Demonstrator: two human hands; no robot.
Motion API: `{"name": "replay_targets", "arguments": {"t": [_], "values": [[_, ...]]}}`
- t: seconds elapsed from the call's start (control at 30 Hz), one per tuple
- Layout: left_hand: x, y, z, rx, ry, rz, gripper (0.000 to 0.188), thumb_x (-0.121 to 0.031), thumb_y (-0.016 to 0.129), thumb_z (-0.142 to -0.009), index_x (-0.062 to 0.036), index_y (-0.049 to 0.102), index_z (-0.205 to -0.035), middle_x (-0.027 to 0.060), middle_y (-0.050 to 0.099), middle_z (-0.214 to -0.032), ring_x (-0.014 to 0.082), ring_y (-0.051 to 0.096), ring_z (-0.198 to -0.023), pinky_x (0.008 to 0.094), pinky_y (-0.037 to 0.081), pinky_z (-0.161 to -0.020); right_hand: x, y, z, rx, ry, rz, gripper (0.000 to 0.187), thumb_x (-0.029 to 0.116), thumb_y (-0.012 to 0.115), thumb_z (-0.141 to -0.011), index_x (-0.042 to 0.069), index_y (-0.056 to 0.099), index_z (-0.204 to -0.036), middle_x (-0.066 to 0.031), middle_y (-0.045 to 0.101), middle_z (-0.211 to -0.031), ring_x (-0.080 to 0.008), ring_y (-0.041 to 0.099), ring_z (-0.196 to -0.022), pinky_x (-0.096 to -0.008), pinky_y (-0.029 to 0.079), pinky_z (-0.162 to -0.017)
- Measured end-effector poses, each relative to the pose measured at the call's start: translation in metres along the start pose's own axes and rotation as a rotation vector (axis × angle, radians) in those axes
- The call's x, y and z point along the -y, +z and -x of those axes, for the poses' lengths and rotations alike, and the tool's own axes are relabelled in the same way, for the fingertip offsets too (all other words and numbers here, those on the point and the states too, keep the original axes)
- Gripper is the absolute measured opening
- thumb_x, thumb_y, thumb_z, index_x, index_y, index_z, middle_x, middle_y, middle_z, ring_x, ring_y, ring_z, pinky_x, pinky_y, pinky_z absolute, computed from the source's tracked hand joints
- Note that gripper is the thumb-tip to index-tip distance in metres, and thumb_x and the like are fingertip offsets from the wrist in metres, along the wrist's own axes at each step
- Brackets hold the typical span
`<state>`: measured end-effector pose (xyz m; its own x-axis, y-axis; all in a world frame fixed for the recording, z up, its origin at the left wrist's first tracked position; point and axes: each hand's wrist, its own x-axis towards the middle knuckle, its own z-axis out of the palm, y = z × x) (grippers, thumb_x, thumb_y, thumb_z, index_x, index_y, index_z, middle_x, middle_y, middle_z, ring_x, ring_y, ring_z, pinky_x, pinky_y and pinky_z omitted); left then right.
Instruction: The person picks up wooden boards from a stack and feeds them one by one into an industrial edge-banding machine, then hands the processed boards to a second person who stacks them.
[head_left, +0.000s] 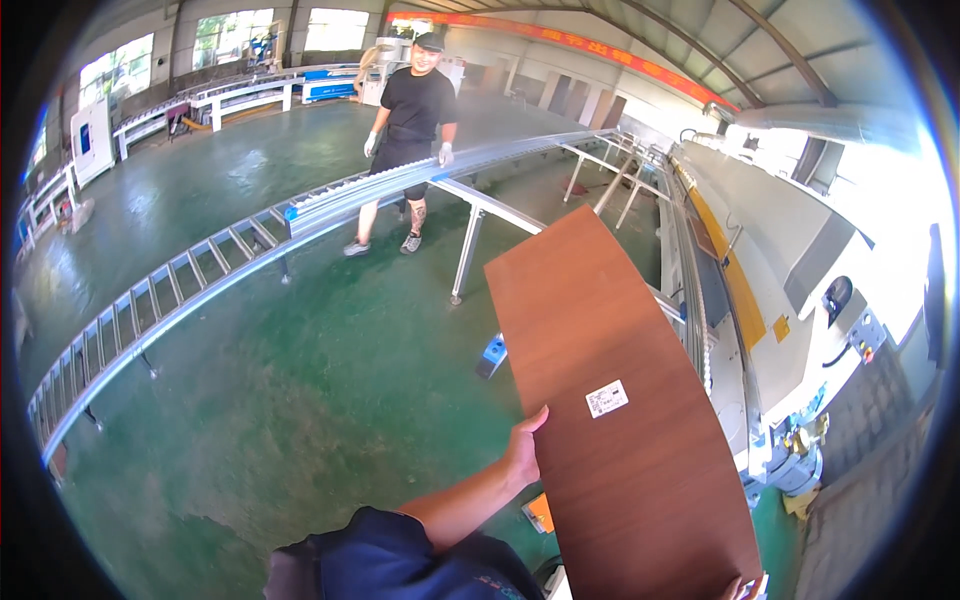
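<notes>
A long brown wood-grain panel rises in front of me, tilted away, with a small white label on its face. My left hand is closed on the panel's left edge, thumb on the face and the other fingers mostly hidden behind it. At the lower right corner, only the fingertips of my right hand show, curled over the panel's right edge; the rest of that hand is out of the picture. An orange object peeks out beside the panel below my left hand.
A long pale machine with a yellow strip runs along the right. Ahead, a roller conveyor curves across the green floor. Another person in dark clothes and white gloves stands behind it. A blue device shows left of the panel.
</notes>
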<state>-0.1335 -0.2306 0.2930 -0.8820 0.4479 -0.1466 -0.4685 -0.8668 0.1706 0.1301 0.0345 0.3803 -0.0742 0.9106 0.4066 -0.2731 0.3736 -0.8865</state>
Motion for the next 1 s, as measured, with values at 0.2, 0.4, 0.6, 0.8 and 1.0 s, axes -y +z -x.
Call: {"name": "replay_targets", "arguments": {"t": [0.2,0.4,0.6,0.8,1.0], "values": [[-0.004,-0.019,-0.002,0.056,-0.002,0.002,0.055,-0.041,0.055,-0.099,-0.006,0.048,-0.141,0.0131,0.051,-0.144,0.0304,0.049,-0.132,0.0498,0.039,-0.11,-0.017,-0.005,0.012,-0.014,0.023,-0.129,0.046,0.014,0.072,-0.087,0.006,0.055,-0.129,-0.0167,0.062,-0.114,-0.0313,0.061,-0.098,-0.0471,0.054,-0.082],[-0.016,-0.027,0.002,0.046,-0.02,-0.038,0.052,-0.04,0.056,-0.099,-0.0068,0.053,-0.138,0.011,0.053,-0.142,0.0293,0.051,-0.13,0.0496,0.04,-0.109,-0.019,-0.012,0.04,-0.07,0.011,-0.114,0.045,0.012,0.072,-0.086,0.002,0.056,-0.128,-0.0184,0.064,-0.113,-0.0305,0.063,-0.089,-0.0455,0.056,-0.077],[0.033,-0.021,-0.034,0.049,-0.231,-0.074,0.055,-0.044,0.054,-0.096,-0.0047,0.056,-0.134,0.0157,0.061,-0.134,0.0328,0.056,-0.124,0.053,0.04,-0.109,-0.022,-0.052,0.046,-0.236,0.093,-0.05,0.052,0.016,0.064,-0.091,0.005,0.048,-0.139,-0.0147,0.062,-0.123,-0.0276,0.061,-0.103,-0.0412,0.052,-0.085],[0.025,-0.021,-0.05,0.141,-0.386,-0.154,0.065,-0.053,0.045,-0.099,-0.0088,0.043,-0.147,0.0125,0.045,-0.152,0.0376,0.043,-0.137,0.0586,0.033,-0.113,-0.021,-0.039,0.068,-0.319,0.1,-0.071,0.044,-0.006,0.051,-0.092,0.006,0.047,-0.134,-0.0077,0.061,-0.114,-0.016,0.056,-0.105,-0.0294,0.042,-0.096],[0.122,0.0,-0.044,0.213,-0.658,-0.336,0.062,-0.049,0.049,-0.099,-0.0112,0.044,-0.148,0.0089,0.046,-0.151,0.0346,0.043,-0.136,0.0552,0.033,-0.114,0.007,-0.13,0.13,-0.656,0.008,0.031,0.045,-0.008,0.05,-0.094,0.007,0.048,-0.136,-0.0081,0.06,-0.118,-0.0171,0.055,-0.111,-0.0304,0.04,-0.102]]}}
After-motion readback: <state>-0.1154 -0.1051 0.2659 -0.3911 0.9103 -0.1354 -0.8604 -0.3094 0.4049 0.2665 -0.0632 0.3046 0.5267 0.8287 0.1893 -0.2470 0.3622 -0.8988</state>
